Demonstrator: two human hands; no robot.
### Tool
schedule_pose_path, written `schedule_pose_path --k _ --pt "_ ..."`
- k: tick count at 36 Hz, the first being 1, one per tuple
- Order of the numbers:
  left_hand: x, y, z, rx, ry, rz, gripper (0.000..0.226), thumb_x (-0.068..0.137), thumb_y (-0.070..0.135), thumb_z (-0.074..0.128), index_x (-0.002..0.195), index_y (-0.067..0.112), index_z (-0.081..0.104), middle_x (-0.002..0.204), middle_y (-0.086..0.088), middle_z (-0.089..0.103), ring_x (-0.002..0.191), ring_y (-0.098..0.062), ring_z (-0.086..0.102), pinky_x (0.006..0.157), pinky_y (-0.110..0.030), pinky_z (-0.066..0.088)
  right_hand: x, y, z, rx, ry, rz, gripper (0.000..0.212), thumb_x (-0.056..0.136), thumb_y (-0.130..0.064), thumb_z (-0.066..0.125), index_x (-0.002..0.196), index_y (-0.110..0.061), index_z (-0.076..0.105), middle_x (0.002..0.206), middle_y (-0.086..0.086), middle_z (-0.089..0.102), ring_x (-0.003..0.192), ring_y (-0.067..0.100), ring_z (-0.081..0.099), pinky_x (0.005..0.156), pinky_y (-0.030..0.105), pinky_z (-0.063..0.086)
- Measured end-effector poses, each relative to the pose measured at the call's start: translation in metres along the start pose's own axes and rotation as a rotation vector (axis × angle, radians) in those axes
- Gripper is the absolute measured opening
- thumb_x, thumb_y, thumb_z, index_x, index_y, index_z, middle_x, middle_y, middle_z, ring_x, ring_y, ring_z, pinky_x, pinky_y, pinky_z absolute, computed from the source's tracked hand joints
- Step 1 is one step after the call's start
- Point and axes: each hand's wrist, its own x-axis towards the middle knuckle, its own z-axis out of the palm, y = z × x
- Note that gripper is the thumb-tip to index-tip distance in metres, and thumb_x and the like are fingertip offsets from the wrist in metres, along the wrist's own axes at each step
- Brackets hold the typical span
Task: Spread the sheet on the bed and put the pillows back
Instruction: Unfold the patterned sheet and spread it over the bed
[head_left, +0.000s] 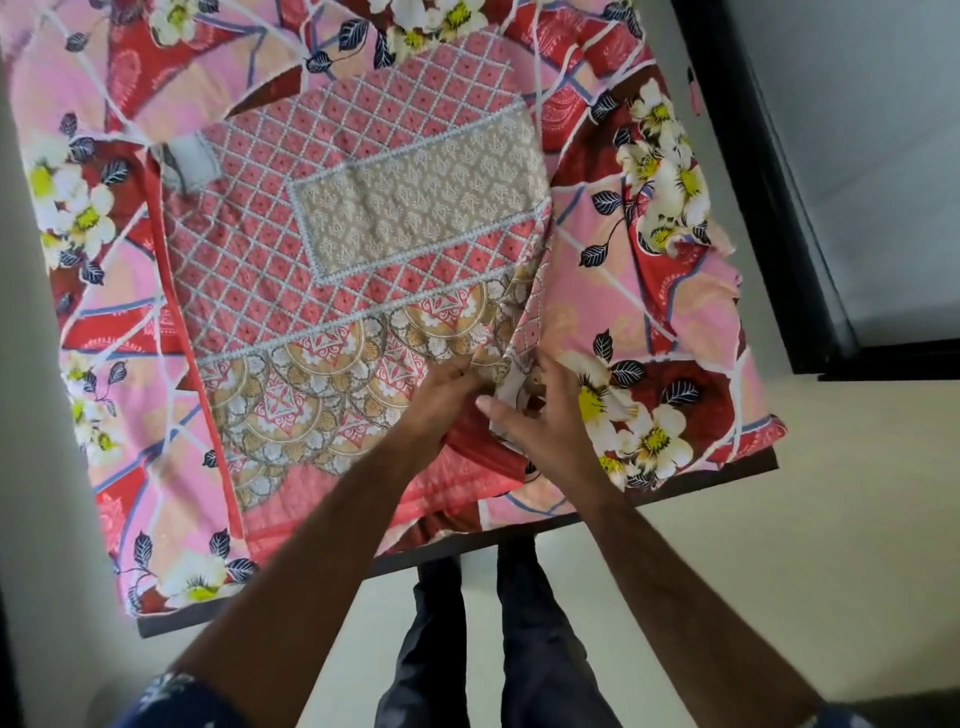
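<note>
Sheet (358, 270) corner between both hands' fingers (457, 376)

Bare floor (675, 597) beside bed (675, 480)

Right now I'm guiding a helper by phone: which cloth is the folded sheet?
On the bed, over its pink floral cover, lies the folded sheet. It alone has a white lattice pattern and a beige centre panel.
</note>
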Motion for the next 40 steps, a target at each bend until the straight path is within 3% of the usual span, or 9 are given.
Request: schedule_pose_path --k 3,8,15,18,21,27,30,32,40 --pt "-0.005 -0.001 0.006 0.038 -0.076 0.042 0.025 0.092 -0.007 0.055 0.099 0.012 0.069 0.075 -0.001 0.071 0.061 -0.013 0.065 0.054 -0.023 0.050 -0.002 0.000 -0.001 -0.103 -0.047 0.023 0.105 0.071 -0.059 0.078 0.157 -0.031 0.026 0.151 -0.009 0.030 0.143 0.013 0.030 0.113 0.037 0.038" --pt "-0.018 -0.013 0.007 0.061 -0.064 0.041 0.023 0.087 -0.002 0.071 0.107 0.010 0.067 0.085 -0.006 0.075 0.076 -0.023 0.072 0.069 -0.032 0.058 0.000 0.000 -0.004 -0.157 -0.086 -0.040 0.065 0.082 -0.021 0.062 0.144 -0.031 0.047 0.138 -0.005 0.050 0.129 0.014 0.049 0.110 0.041 0.044" --pt "-0.049 -0.029 0.012 0.086 0.214 0.039 0.009 0.096 0.008 0.064 0.097 0.017 0.067 0.087 -0.001 0.076 0.080 -0.014 0.075 0.077 -0.037 0.063 -0.008 -0.009 -0.013 -0.088 0.044 0.035 0.027 0.103 -0.007 0.052 0.124 -0.003 0.068 0.109 0.001 0.066 0.100 0.012 0.061 0.079 0.013 0.045" --pt "-0.072 -0.011 0.014 0.045 0.284 0.085 0.016 0.100 0.003 0.056 0.096 0.015 0.066 0.085 0.002 0.071 0.072 -0.001 0.071 0.066 -0.019 0.059 -0.018 -0.024 -0.014 -0.021 0.061 0.083 0.026 0.104 -0.005 0.050 0.123 -0.004 0.068 0.107 0.002 0.071 0.099 0.011 0.067 0.086 0.018 0.052" --pt "-0.097 0.014 0.015 0.004 0.265 0.153 0.022 0.101 0.001 0.051 0.098 0.016 0.066 0.091 -0.002 0.071 0.079 -0.007 0.070 0.067 -0.017 0.056 -0.031 -0.053 -0.009 0.101 0.066 0.100 0.025 0.103 -0.001 0.048 0.106 -0.015 0.068 0.084 0.005 0.071 0.071 0.007 0.066 0.067 0.023 0.051" --pt "-0.175 0.087 0.020 -0.033 0.248 0.429 0.029 0.100 -0.009 0.039 0.092 0.010 0.060 0.067 -0.001 0.067 0.055 -0.005 0.065 0.050 -0.015 0.050 -0.071 -0.138 0.007 0.399 0.010 0.047 0.029 0.099 0.005 0.045 0.098 -0.011 0.069 0.070 0.002 0.072 0.062 0.020 0.067 0.062 0.032 0.052" --pt "-0.229 0.119 0.012 0.000 0.147 0.629 0.050 0.090 -0.015 0.035 0.066 0.018 0.064 0.058 -0.021 0.056 0.043 -0.019 0.054 0.042 -0.025 0.044 -0.106 -0.188 0.014 0.531 -0.055 -0.050 0.029 0.098 0.010 0.042 0.103 -0.003 0.068 0.075 0.001 0.075 0.067 0.016 0.071 0.065 0.029 0.056" --pt "-0.264 0.134 -0.002 0.042 0.167 0.692 0.050 0.090 -0.014 0.036 0.058 0.015 0.062 0.050 -0.007 0.058 0.043 -0.012 0.055 0.045 -0.023 0.045 -0.134 -0.222 0.018 0.561 -0.074 -0.114 0.030 0.097 0.011 0.042 0.102 -0.005 0.067 0.079 0.003 0.075 0.069 0.016 0.071 0.069 0.029 0.058" --pt "-0.400 0.181 -0.040 -0.060 0.122 0.851 0.010 0.093 0.007 0.060 0.097 0.013 0.068 0.080 0.008 0.074 0.075 -0.008 0.069 0.070 -0.023 0.053 -0.253 -0.328 0.029 0.551 -0.175 -0.325 0.026 0.073 -0.008 0.064 0.097 0.002 0.063 0.096 0.026 0.056 0.085 0.035 0.055 0.079 0.044 0.046"
